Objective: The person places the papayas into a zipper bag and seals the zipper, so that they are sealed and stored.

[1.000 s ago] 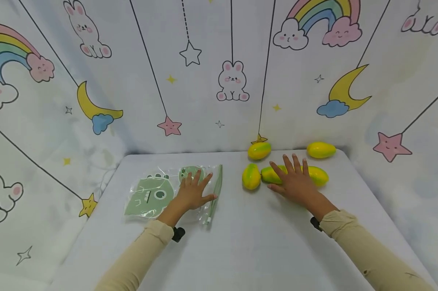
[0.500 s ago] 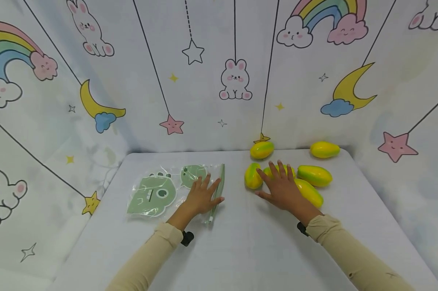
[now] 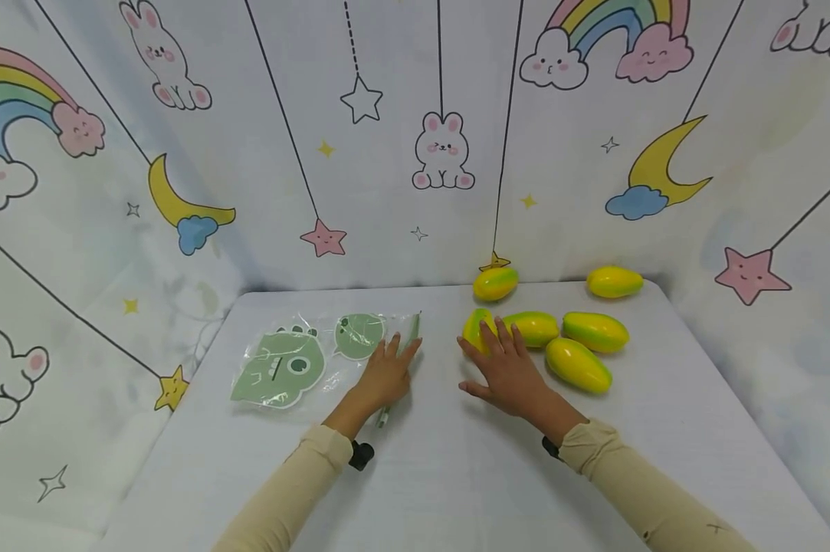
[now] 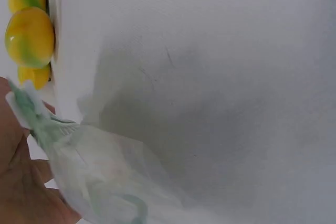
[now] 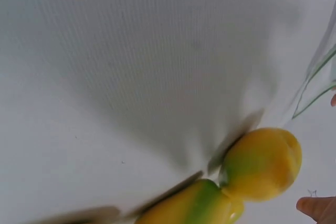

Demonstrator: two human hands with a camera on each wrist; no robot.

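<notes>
A clear zip bag (image 3: 287, 372) with green dinosaur prints lies flat at the table's left. My left hand (image 3: 383, 379) pinches its zip edge, the thumb tucked out of sight in the head view. In the left wrist view the bag (image 4: 121, 177) rises beside the palm. My right hand (image 3: 511, 379) is spread, fingers apart, over a yellow-green papaya-like fruit (image 3: 477, 320); whether it touches the fruit cannot be told. Just right of that hand are a second fruit (image 3: 535, 330), another fruit (image 3: 595, 331) and a lower fruit (image 3: 580, 366).
Two more such fruits, one fruit (image 3: 495, 284) and another fruit (image 3: 615, 282), sit along the table's back edge. The white table (image 3: 428, 491) meets a cartoon-printed backdrop (image 3: 387, 184) behind and at both sides.
My right hand has moved left and toward me, off the right-hand fruits, uncovering them. My left hand has closed on the bag's zip edge, which now tilts; its thumb was spread before.
</notes>
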